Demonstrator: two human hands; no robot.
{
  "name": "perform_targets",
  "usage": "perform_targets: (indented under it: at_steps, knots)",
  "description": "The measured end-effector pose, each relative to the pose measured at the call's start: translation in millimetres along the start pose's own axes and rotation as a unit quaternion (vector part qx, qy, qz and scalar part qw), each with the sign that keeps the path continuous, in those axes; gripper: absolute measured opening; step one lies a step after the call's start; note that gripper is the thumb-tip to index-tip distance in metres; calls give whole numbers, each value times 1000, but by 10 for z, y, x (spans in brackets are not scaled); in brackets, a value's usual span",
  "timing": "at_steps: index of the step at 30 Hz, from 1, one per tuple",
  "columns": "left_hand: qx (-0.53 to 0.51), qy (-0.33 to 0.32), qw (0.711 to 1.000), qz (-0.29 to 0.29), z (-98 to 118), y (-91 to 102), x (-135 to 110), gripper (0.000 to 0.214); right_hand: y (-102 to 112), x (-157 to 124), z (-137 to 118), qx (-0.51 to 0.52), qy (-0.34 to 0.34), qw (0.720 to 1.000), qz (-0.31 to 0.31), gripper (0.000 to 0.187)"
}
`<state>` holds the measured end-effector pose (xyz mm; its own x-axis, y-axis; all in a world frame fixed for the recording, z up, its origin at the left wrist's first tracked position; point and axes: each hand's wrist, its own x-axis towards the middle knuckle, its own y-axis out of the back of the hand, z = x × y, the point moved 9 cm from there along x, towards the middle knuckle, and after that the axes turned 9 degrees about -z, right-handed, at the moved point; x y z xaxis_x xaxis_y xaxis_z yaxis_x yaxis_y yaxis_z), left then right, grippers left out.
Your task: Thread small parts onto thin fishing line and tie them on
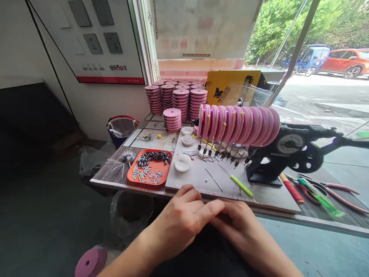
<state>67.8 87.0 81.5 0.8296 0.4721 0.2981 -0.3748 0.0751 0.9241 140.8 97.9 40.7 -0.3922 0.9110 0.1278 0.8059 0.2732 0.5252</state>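
Note:
My left hand (pixel 184 215) and my right hand (pixel 240 225) meet just below the table's front edge, fingers curled and pinched together. What they hold, if anything, is hidden between them. Straight ahead a row of pink spools (pixel 238 125) sits on the shaft of a black hand-crank winder (pixel 291 152), with small black sinkers hanging from their lines. A green-handled needle tool (pixel 239 184) lies on the grey mat (pixel 193 177) near my hands.
An orange tray (pixel 150 167) of small parts sits at the left. Stacks of pink spools (pixel 178 100) stand at the back beside a yellow box (pixel 230 86). Pliers and a green lighter (pixel 319 196) lie at the right. More pink spools (pixel 90 261) lie on the floor.

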Motion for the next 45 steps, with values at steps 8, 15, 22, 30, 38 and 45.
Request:
perform_targets:
  at_steps: [8,15,22,30,38,45]
  knots:
    - [-139,166,975,56,-329,-37,-184,43,63,-77,147,79,-38,995,46,17]
    - [-311,301,896,96,-480,-206,-510,8,13,-110,211,117,-50,989,77,22]
    - [-289,308,898,123,-461,-169,-535,16,-60,-78,40,24,2,998,66,14]
    - [-333,369,861,107,-536,-292,-766,27,-293,31,-119,-17,39,999,-20,16]
    - [-440,368,809,128,-585,-374,-868,27,-251,43,-19,79,7,996,37,19]
    - [-344,370,859,83,-507,-335,-788,24,-326,44,3,115,15,993,33,20]
